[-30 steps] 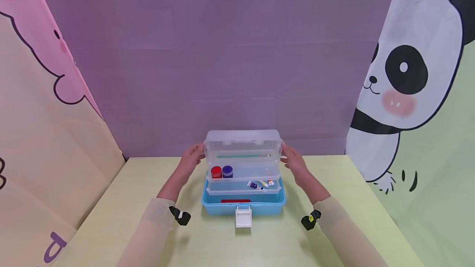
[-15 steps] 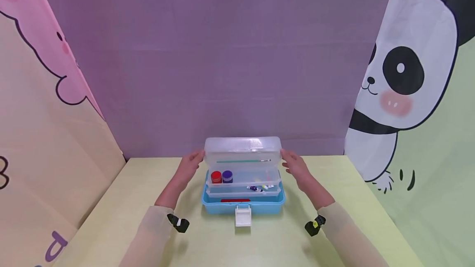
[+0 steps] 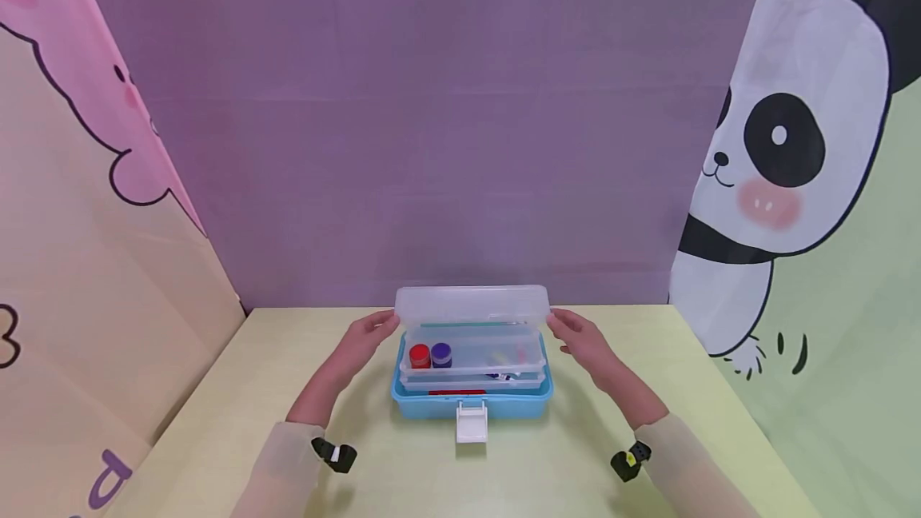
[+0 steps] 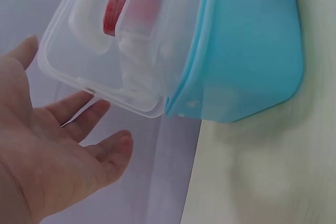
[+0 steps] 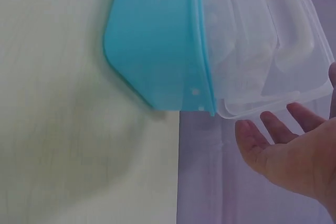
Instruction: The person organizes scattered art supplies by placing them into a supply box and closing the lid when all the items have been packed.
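Observation:
A light-blue art box (image 3: 471, 406) with a translucent lid (image 3: 471, 304) stands on the table, its lid partly raised and tilted forward. My left hand (image 3: 362, 340) touches the lid's left end. In the left wrist view the left hand's fingers (image 4: 84, 121) are spread, some along the lid's edge. At the lid's right end is my right hand (image 3: 581, 340); its fingers (image 5: 278, 127) reach along the edge in the right wrist view. Clear tiered trays (image 3: 471, 354) hold a red-capped jar (image 3: 420, 356), a purple-capped jar (image 3: 441, 355) and a partly hidden paint tube (image 3: 500, 376). Behind them lies a green paintbrush (image 3: 453, 324).
A white latch (image 3: 472, 424) hangs open at the box's front. A red item (image 3: 456, 392) lies low inside the box. The pale table (image 3: 403, 478) ends at a purple cloth backdrop (image 3: 446, 142); printed side panels, one with a panda (image 3: 784, 142), flank it.
The lid has swung forward and down, and both hands have come down with it. The trays have folded lower into the box, covering more of the paint tubes and red item.

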{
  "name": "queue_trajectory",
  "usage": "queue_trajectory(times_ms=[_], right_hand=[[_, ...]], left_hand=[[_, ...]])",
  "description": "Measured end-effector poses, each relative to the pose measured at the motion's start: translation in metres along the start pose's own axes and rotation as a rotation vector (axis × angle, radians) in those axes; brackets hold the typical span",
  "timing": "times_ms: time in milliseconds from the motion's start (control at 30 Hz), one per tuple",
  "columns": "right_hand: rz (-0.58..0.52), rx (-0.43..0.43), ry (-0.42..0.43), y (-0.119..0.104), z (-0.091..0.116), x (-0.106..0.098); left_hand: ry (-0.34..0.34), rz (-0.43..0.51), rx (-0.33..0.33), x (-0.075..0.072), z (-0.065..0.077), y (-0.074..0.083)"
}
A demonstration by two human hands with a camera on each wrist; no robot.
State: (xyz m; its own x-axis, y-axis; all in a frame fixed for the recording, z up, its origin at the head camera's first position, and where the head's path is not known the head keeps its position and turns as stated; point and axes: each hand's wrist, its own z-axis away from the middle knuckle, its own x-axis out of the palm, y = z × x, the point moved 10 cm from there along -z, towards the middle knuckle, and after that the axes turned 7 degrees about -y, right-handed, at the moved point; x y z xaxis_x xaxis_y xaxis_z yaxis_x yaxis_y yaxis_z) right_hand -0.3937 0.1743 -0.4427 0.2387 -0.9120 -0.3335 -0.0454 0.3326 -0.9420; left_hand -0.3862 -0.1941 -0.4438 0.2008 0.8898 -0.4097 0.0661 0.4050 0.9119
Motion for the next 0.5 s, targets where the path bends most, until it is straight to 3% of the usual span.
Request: queue_trajectory(times_ms=[300, 500], right_hand=[[0.051, -0.100, -0.056, 0.014, 0.018, 0.010], [0.042, -0.165, -0.083, 0.012, 0.026, 0.011]], left_hand=[[0.015, -0.071, -0.034, 0.008, 0.019, -0.010], [0.007, -0.058, 0.007, 0.013, 0.028, -0.009]])
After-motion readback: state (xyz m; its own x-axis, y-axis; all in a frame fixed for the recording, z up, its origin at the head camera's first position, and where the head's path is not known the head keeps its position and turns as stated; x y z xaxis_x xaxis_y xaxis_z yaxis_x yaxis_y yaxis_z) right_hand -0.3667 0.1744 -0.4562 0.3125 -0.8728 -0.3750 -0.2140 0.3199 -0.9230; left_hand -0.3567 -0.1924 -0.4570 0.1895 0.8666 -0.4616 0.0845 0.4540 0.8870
